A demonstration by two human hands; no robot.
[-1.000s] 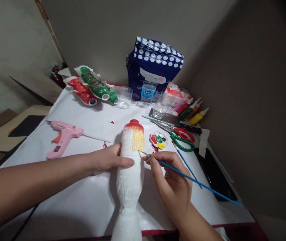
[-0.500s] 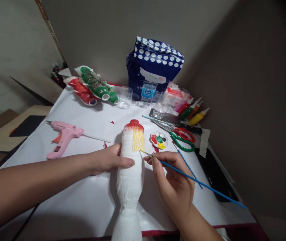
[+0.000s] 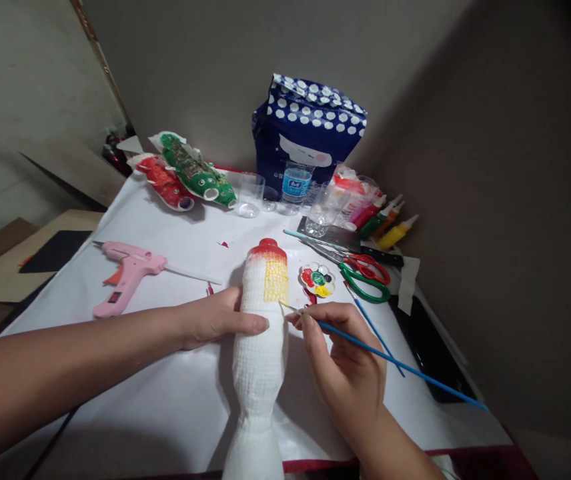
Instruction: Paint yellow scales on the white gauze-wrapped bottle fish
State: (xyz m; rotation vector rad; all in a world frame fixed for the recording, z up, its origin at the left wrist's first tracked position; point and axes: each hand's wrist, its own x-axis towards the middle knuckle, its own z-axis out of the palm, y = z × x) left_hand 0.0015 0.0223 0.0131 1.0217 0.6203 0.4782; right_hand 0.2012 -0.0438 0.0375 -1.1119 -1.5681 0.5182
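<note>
A white cloth-covered bottle shape [image 3: 260, 360] lies with its red-painted neck pointing away from me and a yellow patch below the neck. My left hand [image 3: 230, 317] is wrapped round its left side, thumb on top. Between the thumb and fingers of my right hand [image 3: 348, 353] is a blue paintbrush [image 3: 405, 365], its yellow tip touching the covering at the lower edge of the yellow patch. Just beyond that hand sits a flower-shaped paint palette [image 3: 317, 279] with red, green, black and yellow paint. A second blue brush [image 3: 373, 327] rests on the table, partly behind the right hand.
On the left lies a pink glue gun [image 3: 133, 267]. Red [image 3: 163, 183] and green fish figures [image 3: 193, 167] are at the back left. Clear cups [image 3: 250, 197] stand before a dark blue bag [image 3: 310, 127]. Scissors [image 3: 365, 277], paint bottles [image 3: 393, 233] and a black phone-like slab [image 3: 430, 353] are to the right.
The brush and my right hand have shifted very slightly, with the brush's far end a little left and higher. My left hand and the bottle shape stay put.
</note>
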